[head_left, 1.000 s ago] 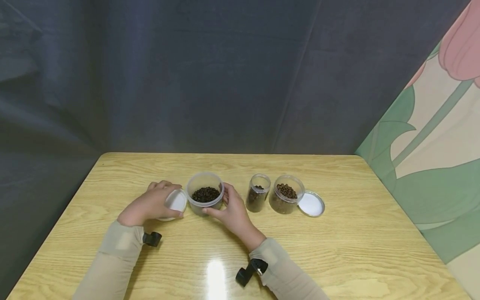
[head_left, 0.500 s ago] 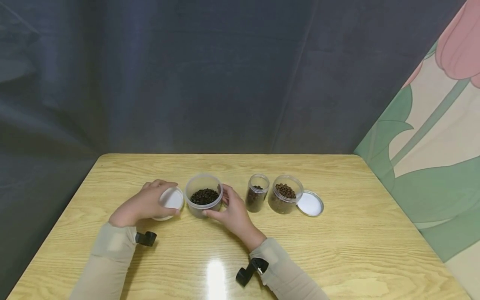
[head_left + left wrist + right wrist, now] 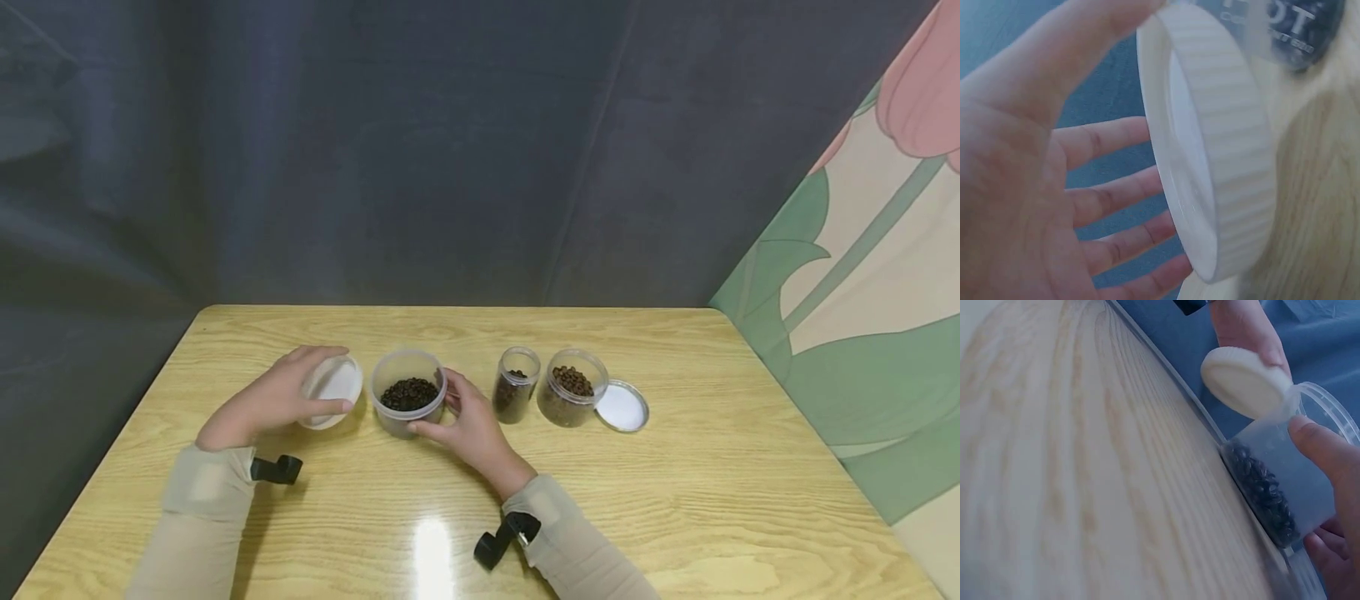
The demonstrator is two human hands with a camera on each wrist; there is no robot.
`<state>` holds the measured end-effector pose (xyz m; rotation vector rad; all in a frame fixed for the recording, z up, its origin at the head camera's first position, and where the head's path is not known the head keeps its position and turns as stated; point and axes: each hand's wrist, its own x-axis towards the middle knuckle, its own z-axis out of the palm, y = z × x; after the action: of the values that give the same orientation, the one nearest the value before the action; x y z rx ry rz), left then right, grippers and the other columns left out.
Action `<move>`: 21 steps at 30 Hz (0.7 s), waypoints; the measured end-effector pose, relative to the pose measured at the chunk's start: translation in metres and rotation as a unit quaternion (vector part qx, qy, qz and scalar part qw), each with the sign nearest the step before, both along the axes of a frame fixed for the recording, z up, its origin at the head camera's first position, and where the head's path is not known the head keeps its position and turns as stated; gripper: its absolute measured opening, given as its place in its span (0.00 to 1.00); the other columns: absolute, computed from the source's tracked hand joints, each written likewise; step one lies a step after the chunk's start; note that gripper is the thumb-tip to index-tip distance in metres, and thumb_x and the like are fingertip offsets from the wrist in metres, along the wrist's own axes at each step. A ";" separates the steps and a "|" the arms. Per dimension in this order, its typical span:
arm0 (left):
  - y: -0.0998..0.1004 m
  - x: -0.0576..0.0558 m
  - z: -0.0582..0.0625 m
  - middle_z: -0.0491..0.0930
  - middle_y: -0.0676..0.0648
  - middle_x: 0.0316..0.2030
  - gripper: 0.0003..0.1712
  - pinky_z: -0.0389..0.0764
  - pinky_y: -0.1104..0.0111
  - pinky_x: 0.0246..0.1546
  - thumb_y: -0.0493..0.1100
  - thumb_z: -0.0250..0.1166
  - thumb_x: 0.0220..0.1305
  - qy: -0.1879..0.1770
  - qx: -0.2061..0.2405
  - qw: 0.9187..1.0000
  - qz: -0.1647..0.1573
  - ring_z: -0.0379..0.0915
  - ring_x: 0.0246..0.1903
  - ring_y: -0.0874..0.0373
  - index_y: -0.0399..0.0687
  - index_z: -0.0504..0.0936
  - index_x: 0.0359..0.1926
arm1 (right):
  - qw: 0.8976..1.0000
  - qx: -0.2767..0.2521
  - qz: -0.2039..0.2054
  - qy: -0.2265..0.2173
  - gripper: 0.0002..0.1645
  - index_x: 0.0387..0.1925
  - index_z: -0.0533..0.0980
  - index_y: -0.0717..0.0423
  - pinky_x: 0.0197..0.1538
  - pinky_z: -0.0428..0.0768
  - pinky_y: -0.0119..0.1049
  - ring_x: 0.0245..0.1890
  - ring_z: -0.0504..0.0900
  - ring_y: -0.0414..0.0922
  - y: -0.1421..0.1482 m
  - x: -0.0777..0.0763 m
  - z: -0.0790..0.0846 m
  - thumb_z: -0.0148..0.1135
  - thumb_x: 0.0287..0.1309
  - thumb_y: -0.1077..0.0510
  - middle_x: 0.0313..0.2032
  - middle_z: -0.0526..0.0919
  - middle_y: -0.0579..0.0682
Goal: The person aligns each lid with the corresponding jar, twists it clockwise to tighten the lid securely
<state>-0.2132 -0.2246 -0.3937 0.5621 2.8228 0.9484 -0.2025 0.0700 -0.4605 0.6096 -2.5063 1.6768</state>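
Observation:
My left hand holds a white ribbed screw lid by its edge, thumb on the near side and fingers on the far side. The lid is raised and tilted, its hollow underside toward my palm in the left wrist view. Just right of it, a wide clear plastic jar stands uncovered, with dark beans like coffee beans in its lower part. My right hand grips this jar from the right. In the right wrist view, the thumb presses on the jar's wall.
To the right stand a narrow clear jar with dark beans and a wider clear jar with brown beans, both uncovered. A white-faced round lid lies beside the wider one. A dark curtain hangs behind the wooden table.
My left hand has moved left, away from the jar, and has raised and tilted the white lid off the table. The right hand stays on the jar, almost unmoved.

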 end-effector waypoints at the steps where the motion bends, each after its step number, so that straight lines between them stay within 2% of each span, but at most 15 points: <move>1: 0.000 0.000 0.001 0.64 0.30 0.69 0.50 0.72 0.31 0.56 0.60 0.75 0.59 -0.003 0.012 1.000 -0.001 0.62 0.64 0.29 0.43 0.65 0.74 | 1.000 0.000 0.002 0.001 0.54 0.69 0.66 0.68 0.65 0.77 0.39 0.62 0.78 0.55 0.000 0.000 0.000 0.85 0.43 0.56 0.63 0.76 0.63; 7: -0.001 0.001 0.007 0.64 0.32 0.68 0.47 0.80 0.40 0.52 0.52 0.75 0.61 -0.002 0.072 0.997 -0.012 0.66 0.60 0.33 0.43 0.64 0.74 | 1.000 0.009 0.010 0.001 0.54 0.69 0.67 0.65 0.65 0.77 0.36 0.62 0.78 0.54 0.001 0.000 0.000 0.85 0.41 0.55 0.63 0.76 0.61; 16: -0.003 0.001 0.012 0.62 0.37 0.71 0.46 0.73 0.40 0.59 0.45 0.75 0.62 0.014 0.129 0.991 -0.020 0.64 0.63 0.36 0.46 0.61 0.76 | 1.000 -0.002 0.030 0.005 0.52 0.67 0.68 0.64 0.65 0.77 0.36 0.61 0.79 0.54 0.002 0.000 -0.002 0.85 0.40 0.59 0.60 0.79 0.62; 21: 0.000 0.002 0.013 0.60 0.37 0.72 0.47 0.70 0.40 0.63 0.39 0.74 0.62 0.021 0.181 0.983 -0.025 0.65 0.63 0.36 0.44 0.59 0.77 | 0.999 -0.004 0.038 0.011 0.51 0.67 0.68 0.64 0.65 0.77 0.36 0.61 0.79 0.54 0.003 0.000 -0.004 0.85 0.42 0.59 0.60 0.79 0.62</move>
<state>-0.2111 -0.2246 -0.3804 0.6917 2.6670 1.4692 -0.2027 0.0727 -0.4643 0.7264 -2.4903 1.6952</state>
